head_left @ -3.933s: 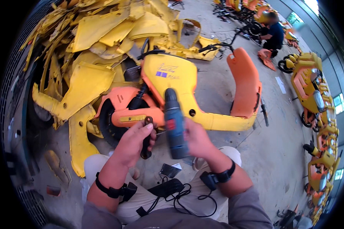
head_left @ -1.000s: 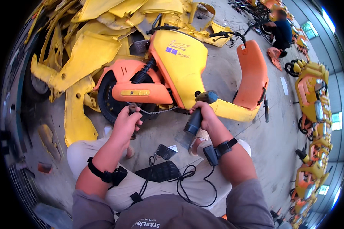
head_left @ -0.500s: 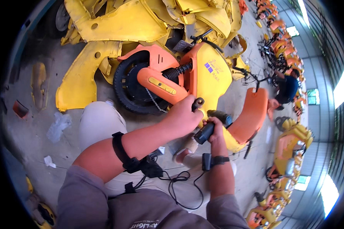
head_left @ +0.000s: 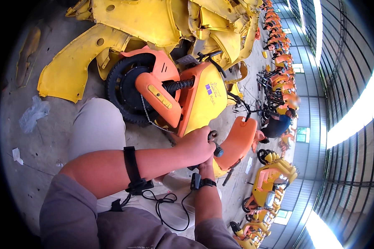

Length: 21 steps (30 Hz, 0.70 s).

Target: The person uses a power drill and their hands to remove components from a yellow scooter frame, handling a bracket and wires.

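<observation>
My left hand (head_left: 194, 143) is closed round a dark socket (head_left: 213, 135), whose round, hollow end sticks out beside the thumb. Close behind and below it, my right hand (head_left: 205, 164) grips a dark power tool; the left hand hides most of both, and only a rounded end of the tool (head_left: 218, 152) shows. Just beyond the hands a yellow and orange electric scooter (head_left: 207, 97) lies on its side. Its black wheel (head_left: 126, 87) points left, and its orange rear fender-like panel (head_left: 238, 141) lies to the right of my hands.
Yellow body panels (head_left: 133, 18) are heaped behind the scooter. A plastic bag (head_left: 34, 114) and a paper scrap (head_left: 17, 155) lie on the floor at left. Another person (head_left: 278, 124) crouches at right, near rows of orange and yellow scooters (head_left: 272, 182). A cable hangs across my lap.
The view has swung right, so the scooter sits further left in the picture. My hands have come together, the right one with the tool now mostly behind the left.
</observation>
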Each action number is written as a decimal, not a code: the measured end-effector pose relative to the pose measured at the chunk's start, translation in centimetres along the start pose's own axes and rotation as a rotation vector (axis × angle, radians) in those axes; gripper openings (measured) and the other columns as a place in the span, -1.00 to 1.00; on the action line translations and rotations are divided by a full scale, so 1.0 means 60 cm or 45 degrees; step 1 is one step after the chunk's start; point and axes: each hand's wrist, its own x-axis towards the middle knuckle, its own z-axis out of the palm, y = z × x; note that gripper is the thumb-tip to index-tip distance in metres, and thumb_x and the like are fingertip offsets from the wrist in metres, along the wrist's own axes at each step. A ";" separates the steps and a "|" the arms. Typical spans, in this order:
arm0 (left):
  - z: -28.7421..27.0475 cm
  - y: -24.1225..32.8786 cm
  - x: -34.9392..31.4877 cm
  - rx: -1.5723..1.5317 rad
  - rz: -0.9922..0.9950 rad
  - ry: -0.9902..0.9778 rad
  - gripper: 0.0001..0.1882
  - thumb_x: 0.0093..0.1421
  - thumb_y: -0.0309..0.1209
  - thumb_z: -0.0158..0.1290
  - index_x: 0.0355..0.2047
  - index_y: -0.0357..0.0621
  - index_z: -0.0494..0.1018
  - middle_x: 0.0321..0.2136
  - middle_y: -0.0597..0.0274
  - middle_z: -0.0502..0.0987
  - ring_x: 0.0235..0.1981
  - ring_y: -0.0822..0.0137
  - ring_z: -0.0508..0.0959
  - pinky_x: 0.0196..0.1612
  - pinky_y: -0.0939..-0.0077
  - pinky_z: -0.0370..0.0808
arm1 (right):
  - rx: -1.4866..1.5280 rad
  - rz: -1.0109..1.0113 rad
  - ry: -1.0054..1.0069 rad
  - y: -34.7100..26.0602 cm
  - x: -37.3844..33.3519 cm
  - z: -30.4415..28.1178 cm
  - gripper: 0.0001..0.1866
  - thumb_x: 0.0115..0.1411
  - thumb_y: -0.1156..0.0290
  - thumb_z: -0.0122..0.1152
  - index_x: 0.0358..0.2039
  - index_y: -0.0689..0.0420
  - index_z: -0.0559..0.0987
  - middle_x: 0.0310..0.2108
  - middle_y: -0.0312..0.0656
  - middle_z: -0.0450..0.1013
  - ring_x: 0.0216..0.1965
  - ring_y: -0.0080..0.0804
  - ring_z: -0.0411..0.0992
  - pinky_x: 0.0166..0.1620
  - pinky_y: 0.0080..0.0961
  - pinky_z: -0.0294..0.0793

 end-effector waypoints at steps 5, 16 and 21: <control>-0.002 -0.001 -0.005 0.066 -0.020 -0.001 -0.74 0.13 -0.34 0.01 -0.27 -0.32 0.41 -0.39 -0.18 0.54 -0.30 -0.10 0.57 -0.22 0.13 0.47 | 0.071 -0.017 -0.025 0.008 -0.019 0.052 -0.62 0.09 0.33 0.06 -0.08 0.22 0.49 -0.19 -0.06 0.53 -0.16 -0.16 0.53 0.00 -0.22 0.54; 0.073 -0.065 -0.024 0.262 -0.045 -0.238 -0.70 0.13 -0.33 -0.01 -0.22 -0.32 0.40 -0.34 -0.22 0.53 -0.23 -0.15 0.55 -0.15 0.08 0.47 | -0.285 -0.363 0.036 0.161 0.003 -0.052 -0.80 0.12 0.44 0.14 -0.22 0.16 0.49 -0.32 -0.24 0.48 -0.29 -0.39 0.47 -0.16 -0.39 0.50; 0.106 -0.093 -0.038 0.302 -0.149 -0.366 -0.69 0.11 -0.34 0.00 -0.19 -0.31 0.40 -0.40 -0.22 0.53 -0.29 -0.20 0.56 -0.22 0.06 0.48 | -0.463 -0.630 0.123 0.202 0.037 -0.058 -0.80 0.12 0.44 0.17 -0.23 0.15 0.48 -0.33 -0.25 0.47 -0.30 -0.41 0.45 -0.18 -0.41 0.48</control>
